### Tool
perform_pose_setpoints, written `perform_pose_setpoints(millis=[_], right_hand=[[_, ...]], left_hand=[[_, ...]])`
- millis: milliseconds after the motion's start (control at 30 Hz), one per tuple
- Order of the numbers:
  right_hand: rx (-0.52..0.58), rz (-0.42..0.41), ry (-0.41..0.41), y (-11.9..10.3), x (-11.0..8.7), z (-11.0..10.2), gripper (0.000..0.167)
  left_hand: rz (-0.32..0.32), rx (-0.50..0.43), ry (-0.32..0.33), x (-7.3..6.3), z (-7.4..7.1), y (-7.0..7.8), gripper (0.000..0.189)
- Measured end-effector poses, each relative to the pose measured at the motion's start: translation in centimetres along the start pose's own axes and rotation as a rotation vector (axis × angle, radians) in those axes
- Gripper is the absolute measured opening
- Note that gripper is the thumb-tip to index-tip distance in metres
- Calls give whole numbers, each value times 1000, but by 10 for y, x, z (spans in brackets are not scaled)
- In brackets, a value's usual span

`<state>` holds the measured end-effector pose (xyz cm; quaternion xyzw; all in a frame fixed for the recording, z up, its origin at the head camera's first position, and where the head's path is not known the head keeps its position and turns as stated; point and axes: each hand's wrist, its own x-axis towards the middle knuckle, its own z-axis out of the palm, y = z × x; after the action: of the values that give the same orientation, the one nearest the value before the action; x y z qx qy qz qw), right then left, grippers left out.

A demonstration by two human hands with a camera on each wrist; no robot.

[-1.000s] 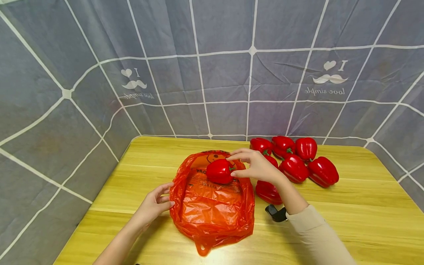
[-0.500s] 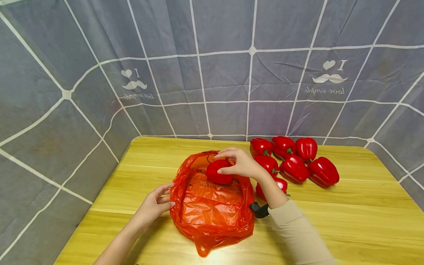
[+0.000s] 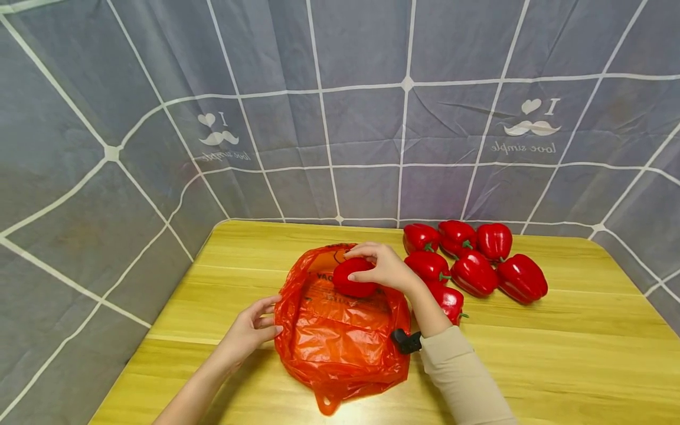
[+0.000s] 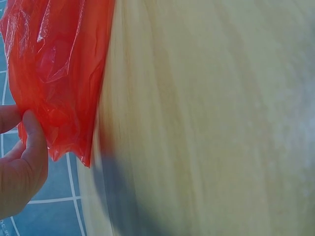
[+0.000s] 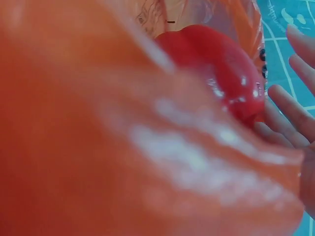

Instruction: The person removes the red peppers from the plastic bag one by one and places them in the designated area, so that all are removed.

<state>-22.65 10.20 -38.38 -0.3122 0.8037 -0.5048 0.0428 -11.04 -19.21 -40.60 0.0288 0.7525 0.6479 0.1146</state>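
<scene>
An orange-red plastic bag (image 3: 340, 342) stands with its mouth wide on the wooden table. My left hand (image 3: 247, 330) pinches its left rim; in the left wrist view thumb and finger (image 4: 34, 132) meet on the film. Inside the bag, near its far side, is a red bell pepper (image 3: 347, 277). My right hand (image 3: 385, 268) reaches over the right rim and grips this pepper, thumb on the near side and fingers over the far side. In the right wrist view the bag's film covers the lower part of the pepper (image 5: 216, 64).
Several more red bell peppers (image 3: 474, 273) lie grouped at the back right of the table (image 3: 584, 330). A grey curtain (image 3: 366, 130) with white lines hangs along the back and sides. A black strap mount (image 3: 406, 341) sits at my right wrist, against the bag's right side.
My right hand has moved left from the pepper's stem end to lie over and around it. The pepper stays in place in the bag. My left hand keeps its hold on the rim.
</scene>
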Motion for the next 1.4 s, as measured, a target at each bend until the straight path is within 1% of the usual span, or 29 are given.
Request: perform_pose_setpoints(millis=[133,233,367,500,733,900,1133,1400], right_hand=[[-12,3,12,3,0,0,40],[-68,7,12,5,1,1,41],[-135,47,-9,8,2,2,42],[-129,75,-33,10,2,3,42],[-137,50,-80,8,2,5,35],[-117,58,-119,6,3,9,31],[-188,33,-165,4,2,12,33],[-193,35,-190,1,0,15,33]], left_hand=[[-1,-4,3,0,0,1,59],[-1,-4,0,0,1,1,59],[-2,-2,-3,1,1,2,60],[-1,2,-5,1,2,3,60],[-2,11,-3,1,2,5,60],[-5,10,-4,1,1,6,60],[-2,-3,-15,1,1,5,60],[-20,-3,0,0,1,4,61]])
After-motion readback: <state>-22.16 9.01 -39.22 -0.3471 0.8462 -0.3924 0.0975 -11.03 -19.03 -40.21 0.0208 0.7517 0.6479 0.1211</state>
